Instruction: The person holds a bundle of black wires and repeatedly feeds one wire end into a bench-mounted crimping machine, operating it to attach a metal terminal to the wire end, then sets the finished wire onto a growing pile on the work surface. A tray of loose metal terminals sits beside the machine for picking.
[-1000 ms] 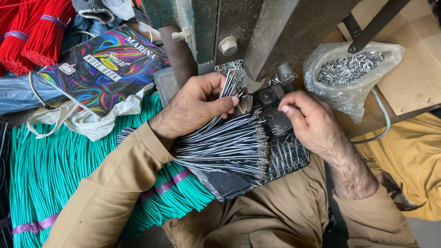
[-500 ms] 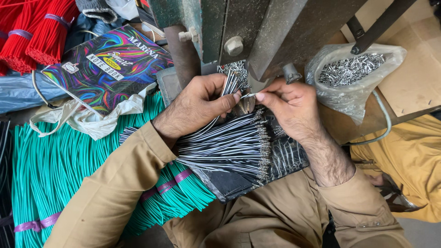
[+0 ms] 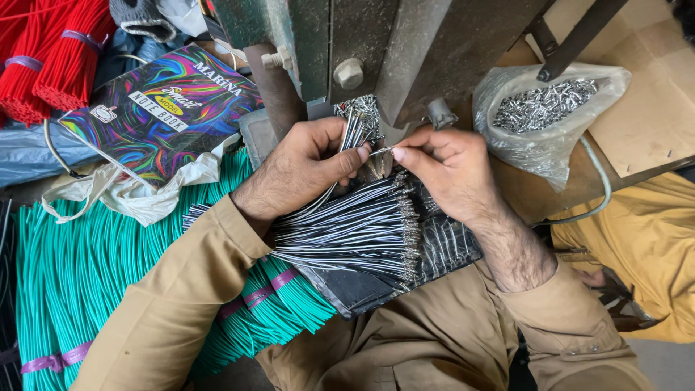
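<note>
My left hand (image 3: 304, 170) gripped one bundle of striped wires (image 3: 347, 232); right hand (image 3: 445, 170) pinched one small metal piece (image 3: 381, 151). One bag of metal pieces (image 3: 543, 108), one notebook (image 3: 163, 108) nearby.

The notebook (image 3: 163, 112) lies flat, upper left of the metal machine post (image 3: 340, 43). Its rectangular cover carries multicoloured swirls on black, with a white label strip and a yellow oval. A clear plastic bag (image 3: 543, 116) of small metal pieces sits just right of the post.
</note>
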